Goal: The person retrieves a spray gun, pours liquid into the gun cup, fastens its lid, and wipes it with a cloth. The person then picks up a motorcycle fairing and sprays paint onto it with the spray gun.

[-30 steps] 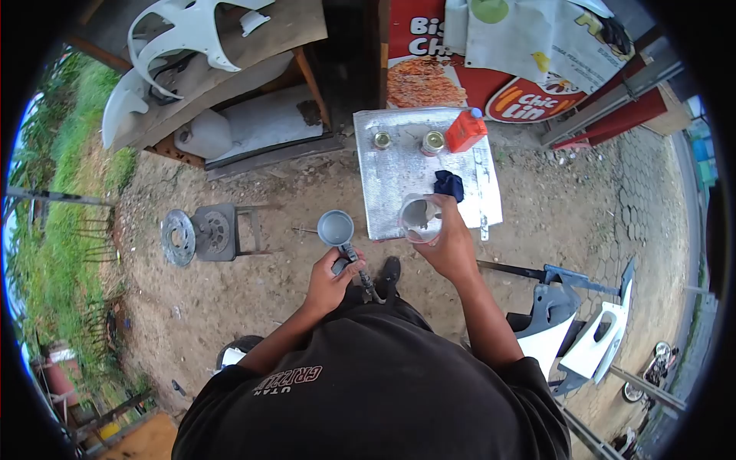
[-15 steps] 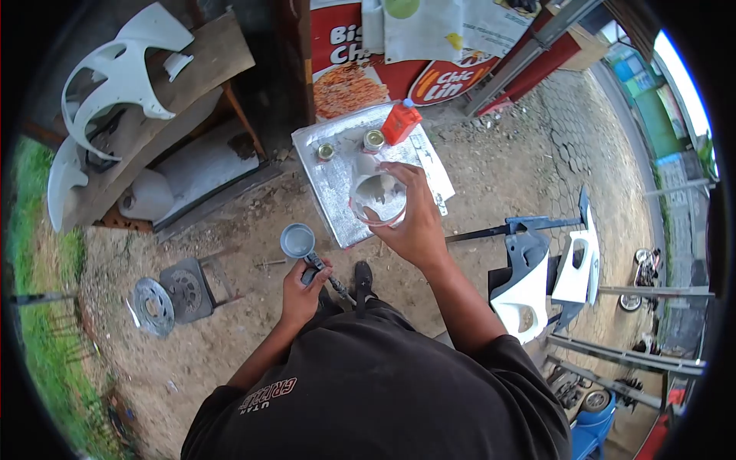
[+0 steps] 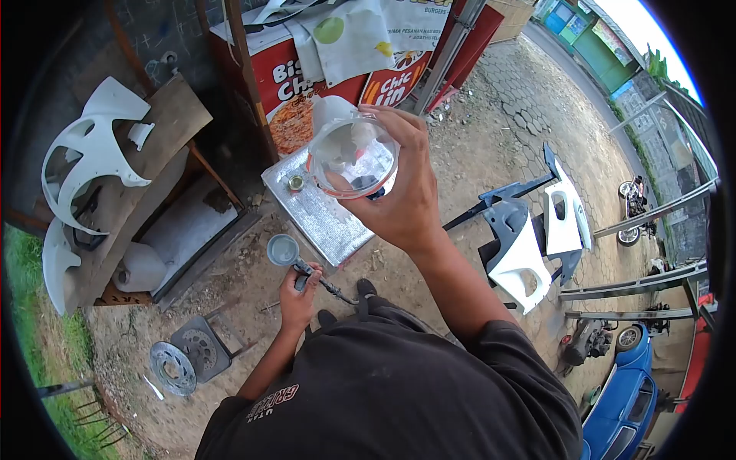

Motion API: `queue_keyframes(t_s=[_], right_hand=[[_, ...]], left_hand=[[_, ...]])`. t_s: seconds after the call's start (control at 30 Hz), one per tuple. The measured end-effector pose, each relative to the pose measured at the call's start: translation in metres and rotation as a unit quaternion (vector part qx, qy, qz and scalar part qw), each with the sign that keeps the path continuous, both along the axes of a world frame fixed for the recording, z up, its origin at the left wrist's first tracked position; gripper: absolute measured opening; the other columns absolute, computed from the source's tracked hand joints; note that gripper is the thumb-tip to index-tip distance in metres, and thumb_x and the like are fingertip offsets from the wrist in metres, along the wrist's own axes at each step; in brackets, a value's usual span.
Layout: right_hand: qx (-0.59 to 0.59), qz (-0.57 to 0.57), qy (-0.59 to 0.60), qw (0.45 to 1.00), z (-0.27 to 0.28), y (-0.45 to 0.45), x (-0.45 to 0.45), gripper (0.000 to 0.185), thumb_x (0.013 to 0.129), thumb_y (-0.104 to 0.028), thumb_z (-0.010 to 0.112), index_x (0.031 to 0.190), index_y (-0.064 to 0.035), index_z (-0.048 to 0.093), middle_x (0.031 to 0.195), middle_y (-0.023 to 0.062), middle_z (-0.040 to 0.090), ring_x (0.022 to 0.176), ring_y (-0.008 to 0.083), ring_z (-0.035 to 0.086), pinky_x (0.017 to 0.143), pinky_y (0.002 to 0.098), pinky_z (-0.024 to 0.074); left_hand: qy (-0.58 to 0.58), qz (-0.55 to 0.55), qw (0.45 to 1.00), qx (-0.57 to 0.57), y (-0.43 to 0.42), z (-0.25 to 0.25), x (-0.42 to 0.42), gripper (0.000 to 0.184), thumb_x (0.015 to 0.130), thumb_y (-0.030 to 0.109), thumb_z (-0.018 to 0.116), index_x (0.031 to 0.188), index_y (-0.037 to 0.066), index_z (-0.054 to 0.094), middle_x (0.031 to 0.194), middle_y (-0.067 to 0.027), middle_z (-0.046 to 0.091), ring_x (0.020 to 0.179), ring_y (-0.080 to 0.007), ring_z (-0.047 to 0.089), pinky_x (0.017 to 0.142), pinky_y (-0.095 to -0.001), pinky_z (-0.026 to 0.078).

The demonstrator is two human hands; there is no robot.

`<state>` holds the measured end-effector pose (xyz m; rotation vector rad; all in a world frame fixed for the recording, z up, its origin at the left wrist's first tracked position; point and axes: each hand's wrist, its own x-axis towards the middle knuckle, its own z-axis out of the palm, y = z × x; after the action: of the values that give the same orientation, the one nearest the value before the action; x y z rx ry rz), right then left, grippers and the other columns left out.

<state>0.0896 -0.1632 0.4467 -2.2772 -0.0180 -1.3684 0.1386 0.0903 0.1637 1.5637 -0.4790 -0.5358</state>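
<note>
My right hand (image 3: 402, 180) grips a clear plastic cup (image 3: 349, 157) by its side, raised high over the foil-covered table (image 3: 330, 230). The cup's round opening faces the camera, and grey residue shows inside. Lower down, my left hand (image 3: 297, 295) is wrapped round the handle of a spray gun (image 3: 310, 270), whose round grey cup (image 3: 283, 250) is open at the top. A hose runs from the gun toward my waist. On the table, a small jar (image 3: 296, 182) stands left of the clear cup, and a dark cloth lies partly hidden behind it.
White fairing panels (image 3: 96, 153) lie on a wooden bench (image 3: 172, 115) at left. More panels (image 3: 521, 261) hang on a stand at right. A stool (image 3: 201, 349) and a metal disc (image 3: 172, 368) are lower left. A blue car (image 3: 625, 399) and a motorcycle (image 3: 631, 211) stand far right.
My right hand has lifted the clear cup up toward the camera. My left hand still holds the spray gun. The view has swung to the right, so the surroundings appear turned and shifted left.
</note>
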Motion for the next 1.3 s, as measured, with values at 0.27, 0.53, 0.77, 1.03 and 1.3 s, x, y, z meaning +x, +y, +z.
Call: queue_keyframes(t_s=[0.27,0.53,0.77,1.03,1.3], right_hand=[[0.019,-0.059,0.092,0.994,-0.058,-0.057,0.002,0.095,0.080,-0.011,0.102,0.160,-0.0035,0.051,0.153,0.0197,0.064,0.143,0.0422,0.066,0.114,0.0492,0.0586],[0.231,0.038,0.297,0.926,-0.153,-0.121,-0.040,0.091,0.083,-0.013,0.101,0.158,-0.0036,0.051,0.147,0.0223,0.065,0.141,0.0433,0.069,0.114,0.0489,0.0585],[0.242,0.085,0.362,0.896,-0.178,-0.168,-0.065,0.094,0.083,-0.019,0.104,0.159,-0.0017,0.051,0.149,0.0224,0.069,0.138,0.0390,0.072,0.114,0.0483,0.0595],[0.239,0.106,0.377,0.889,-0.189,-0.202,-0.065,0.089,0.081,-0.014,0.102,0.155,-0.0065,0.054,0.149,0.0226,0.068,0.139,0.0476,0.068,0.112,0.0541,0.0574],[0.163,0.103,0.370,0.909,-0.190,-0.205,-0.060,0.090,0.079,-0.016,0.103,0.155,-0.0042,0.056,0.138,0.0207,0.069,0.135,0.0464,0.068,0.110,0.0556,0.0567]], left_hand=[[0.040,0.009,0.998,0.038,-0.015,0.008,-0.007,0.032,0.114,0.031,0.082,0.127,0.002,0.077,0.111,-0.0031,0.080,0.099,-0.0098,0.069,0.091,-0.0295,0.056],[0.068,0.042,0.995,0.062,-0.051,0.000,-0.025,0.033,0.116,0.031,0.080,0.129,0.001,0.076,0.117,-0.0044,0.080,0.108,-0.0112,0.071,0.097,-0.0305,0.057],[0.064,0.082,0.992,0.073,-0.087,-0.005,-0.044,0.033,0.115,0.031,0.081,0.128,0.002,0.076,0.115,-0.0044,0.079,0.107,-0.0120,0.071,0.097,-0.0313,0.057],[0.057,0.108,0.985,0.120,-0.116,0.009,-0.065,0.031,0.115,0.030,0.081,0.127,0.002,0.078,0.113,-0.0039,0.081,0.104,-0.0118,0.072,0.096,-0.0316,0.058],[0.055,0.104,0.988,0.104,-0.126,0.002,-0.064,0.031,0.114,0.028,0.082,0.129,0.002,0.078,0.114,-0.0063,0.083,0.108,-0.0143,0.075,0.100,-0.0332,0.058]])
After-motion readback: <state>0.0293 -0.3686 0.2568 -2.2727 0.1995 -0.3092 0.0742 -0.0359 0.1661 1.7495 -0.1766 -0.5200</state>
